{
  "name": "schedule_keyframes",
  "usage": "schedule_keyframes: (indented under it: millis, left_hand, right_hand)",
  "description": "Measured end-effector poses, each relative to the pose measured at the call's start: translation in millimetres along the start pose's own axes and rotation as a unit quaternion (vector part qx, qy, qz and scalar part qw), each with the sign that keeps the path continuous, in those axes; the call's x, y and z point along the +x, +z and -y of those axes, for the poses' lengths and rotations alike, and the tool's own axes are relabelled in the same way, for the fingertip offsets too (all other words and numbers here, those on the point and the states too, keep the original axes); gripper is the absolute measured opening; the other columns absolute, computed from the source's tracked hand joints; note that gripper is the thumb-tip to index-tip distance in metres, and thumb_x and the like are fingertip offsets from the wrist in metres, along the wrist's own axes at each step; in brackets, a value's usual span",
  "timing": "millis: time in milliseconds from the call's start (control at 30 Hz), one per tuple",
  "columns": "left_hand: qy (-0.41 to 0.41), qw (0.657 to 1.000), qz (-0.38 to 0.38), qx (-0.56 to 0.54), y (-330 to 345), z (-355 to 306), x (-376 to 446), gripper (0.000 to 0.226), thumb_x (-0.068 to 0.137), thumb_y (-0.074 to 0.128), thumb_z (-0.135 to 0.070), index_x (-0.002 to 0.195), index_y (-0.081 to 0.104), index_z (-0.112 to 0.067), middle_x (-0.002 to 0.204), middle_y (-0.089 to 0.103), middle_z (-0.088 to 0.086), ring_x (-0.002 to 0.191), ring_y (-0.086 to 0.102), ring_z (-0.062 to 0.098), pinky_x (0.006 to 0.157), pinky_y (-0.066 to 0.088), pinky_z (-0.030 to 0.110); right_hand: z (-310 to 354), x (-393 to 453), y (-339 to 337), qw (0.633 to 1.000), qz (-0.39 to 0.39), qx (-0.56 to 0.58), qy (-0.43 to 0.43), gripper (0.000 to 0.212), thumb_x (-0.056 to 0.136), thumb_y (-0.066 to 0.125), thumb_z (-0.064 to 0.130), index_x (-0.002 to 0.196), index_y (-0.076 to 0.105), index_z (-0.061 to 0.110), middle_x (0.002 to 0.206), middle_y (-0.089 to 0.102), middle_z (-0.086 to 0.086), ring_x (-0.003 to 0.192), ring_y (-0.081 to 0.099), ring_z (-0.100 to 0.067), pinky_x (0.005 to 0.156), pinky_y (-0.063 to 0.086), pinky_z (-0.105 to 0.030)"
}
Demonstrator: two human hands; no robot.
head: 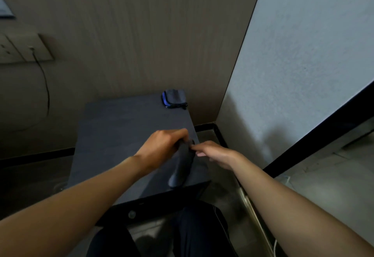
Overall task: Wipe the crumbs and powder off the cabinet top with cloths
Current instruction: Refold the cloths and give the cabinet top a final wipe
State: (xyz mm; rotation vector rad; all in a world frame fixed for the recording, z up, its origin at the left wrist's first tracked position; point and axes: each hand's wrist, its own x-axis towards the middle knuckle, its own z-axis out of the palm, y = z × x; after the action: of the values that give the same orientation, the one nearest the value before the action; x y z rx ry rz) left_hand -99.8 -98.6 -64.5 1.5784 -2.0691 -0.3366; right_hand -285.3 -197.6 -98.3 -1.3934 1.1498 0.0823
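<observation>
A dark grey cabinet top [121,131] fills the middle of the head view. My left hand [162,149] is closed on the top end of a dark grey cloth [181,167], which hangs down to the cabinet's front right corner. My right hand [216,154] sits just right of it, fingertips pinching the cloth's upper edge beside my left hand. A second cloth [174,98], grey with a blue edge, lies folded at the back right corner against the wall. I cannot make out crumbs or powder on the dim surface.
A brown panelled wall [131,34] stands behind the cabinet and a white wall [303,64] to its right. A socket plate [22,48] with a black cable [45,83] is at the left. My dark-trousered legs [198,230] are below the cabinet's front edge.
</observation>
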Motion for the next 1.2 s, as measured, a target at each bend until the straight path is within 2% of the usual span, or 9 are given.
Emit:
schedule_keyframes:
  millis: [167, 367, 533, 700, 800, 900, 1000, 1100, 1200]
  left_hand:
    - [-0.084, 0.988, -0.091, -0.097, -45, 9, 5, 0.037, 0.078, 0.065, 0.007, 0.09, 0.055, -0.028, 0.098, 0.073, -0.011, 0.088, 0.07, 0.006, 0.072, 0.056, 0.028]
    - [-0.198, 0.944, -0.059, -0.258, -78, 18, 4, 0.024, 0.081, 0.062, 0.003, 0.091, 0.063, -0.019, 0.081, 0.072, 0.006, 0.076, 0.068, 0.017, 0.068, 0.052, 0.033]
    - [-0.274, 0.856, -0.042, -0.437, -86, 8, -2, 0.023, 0.091, 0.051, 0.008, 0.104, 0.063, -0.007, 0.082, 0.06, 0.018, 0.075, 0.06, 0.024, 0.061, 0.054, 0.032]
    - [-0.27, 0.737, -0.004, -0.619, -102, 4, -9, 0.055, 0.061, 0.047, 0.003, 0.114, 0.058, -0.007, 0.101, 0.061, 0.019, 0.093, 0.061, 0.03, 0.078, 0.054, 0.041]
    - [-0.237, 0.677, 0.03, -0.696, -108, 3, -15, 0.055, 0.071, 0.051, -0.01, 0.126, 0.055, -0.007, 0.117, 0.06, 0.022, 0.109, 0.057, 0.036, 0.096, 0.046, 0.047]
    - [-0.256, 0.747, -0.004, -0.614, -108, -1, -15, 0.053, 0.084, 0.067, -0.027, 0.13, 0.053, -0.007, 0.117, 0.065, 0.014, 0.11, 0.064, 0.029, 0.091, 0.054, 0.042]
    - [-0.282, 0.823, -0.042, -0.491, -108, -2, -14, 0.047, 0.083, 0.079, -0.017, 0.123, 0.055, -0.014, 0.106, 0.073, 0.011, 0.099, 0.071, 0.024, 0.081, 0.058, 0.036]
    - [-0.315, 0.826, -0.115, -0.453, -104, 5, -14, 0.036, 0.087, 0.072, -0.007, 0.119, 0.057, -0.007, 0.091, 0.074, 0.013, 0.085, 0.072, 0.02, 0.07, 0.06, 0.029]
    - [-0.314, 0.826, -0.131, -0.45, -102, 12, -9, 0.022, 0.097, 0.06, -0.011, 0.117, 0.061, -0.004, 0.097, 0.073, 0.02, 0.089, 0.069, 0.024, 0.075, 0.059, 0.032]
  right_hand:
    - [25, -10, -5, 0.973, 0.032, 0.206, -0.097, 0.004, 0.091, 0.067, 0.025, 0.09, 0.069, 0.021, 0.09, 0.071, 0.003, 0.094, 0.065, -0.017, 0.095, 0.046, -0.038]
    - [63, -22, -2, 0.949, -0.012, 0.239, -0.205, 0.028, 0.091, 0.068, 0.021, 0.112, 0.068, 0.003, 0.107, 0.071, -0.01, 0.1, 0.066, -0.021, 0.08, 0.051, -0.03]
    - [86, -26, 6, 0.922, -0.013, 0.314, -0.224, 0.028, 0.083, 0.073, 0.02, 0.105, 0.072, 0.002, 0.107, 0.072, -0.014, 0.099, 0.068, -0.022, 0.081, 0.052, -0.03]
    - [107, -27, 18, 0.918, -0.048, 0.312, -0.24, 0.033, 0.074, 0.08, 0.026, 0.101, 0.076, 0.009, 0.107, 0.073, -0.013, 0.105, 0.067, -0.026, 0.09, 0.052, -0.036]
    - [110, -26, 18, 0.92, -0.067, 0.296, -0.247, 0.031, 0.077, 0.081, 0.029, 0.101, 0.076, 0.011, 0.106, 0.073, -0.012, 0.106, 0.067, -0.027, 0.095, 0.052, -0.04]
    - [114, -24, 21, 0.918, -0.09, 0.279, -0.268, 0.026, 0.075, 0.082, 0.031, 0.091, 0.076, 0.013, 0.098, 0.073, -0.013, 0.095, 0.067, -0.025, 0.093, 0.05, -0.044]
    - [119, -24, 25, 0.919, -0.11, 0.257, -0.278, 0.015, 0.081, 0.079, 0.025, 0.089, 0.075, 0.012, 0.096, 0.074, -0.013, 0.092, 0.069, -0.025, 0.087, 0.054, -0.041]
    - [119, -27, 26, 0.924, -0.12, 0.232, -0.279, 0.014, 0.082, 0.078, 0.025, 0.089, 0.075, 0.014, 0.093, 0.075, -0.006, 0.093, 0.071, -0.02, 0.078, 0.056, -0.03]
    - [120, -21, 23, 0.924, -0.148, 0.22, -0.277, 0.021, 0.078, 0.082, 0.028, 0.09, 0.07, 0.015, 0.089, 0.074, -0.002, 0.089, 0.071, -0.018, 0.076, 0.055, -0.029]
